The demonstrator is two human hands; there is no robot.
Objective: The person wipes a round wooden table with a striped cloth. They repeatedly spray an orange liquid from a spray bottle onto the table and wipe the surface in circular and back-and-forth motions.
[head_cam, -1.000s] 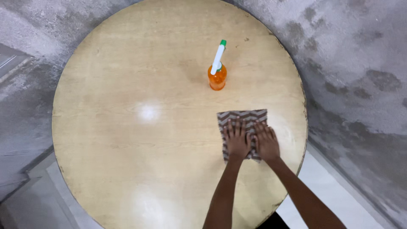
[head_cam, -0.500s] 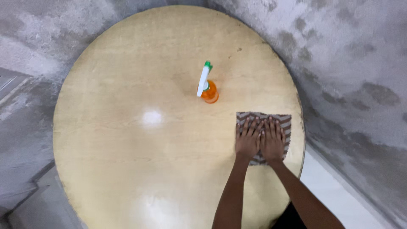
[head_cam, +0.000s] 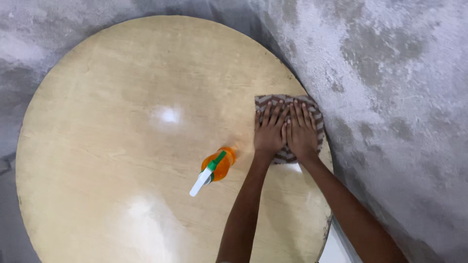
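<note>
A folded brown cloth (head_cam: 316,113) with a pale zigzag pattern lies near the right edge of a round light-wood table (head_cam: 112,97). My left hand (head_cam: 268,131) and my right hand (head_cam: 301,131) rest side by side on it, palms down, fingers spread and pressing it flat against the tabletop. An orange spray bottle (head_cam: 220,164) with a white and green trigger head stands on the table just left of my left forearm, apart from both hands.
The table stands on a mottled grey concrete floor (head_cam: 399,73). The table's rim curves close past the cloth on the right. A bright light reflection (head_cam: 169,115) shows on the wood left of my hands.
Both hands have slid the cloth along the table's right edge, away from me. The view has shifted, so the spray bottle now appears nearer to me than the cloth.
</note>
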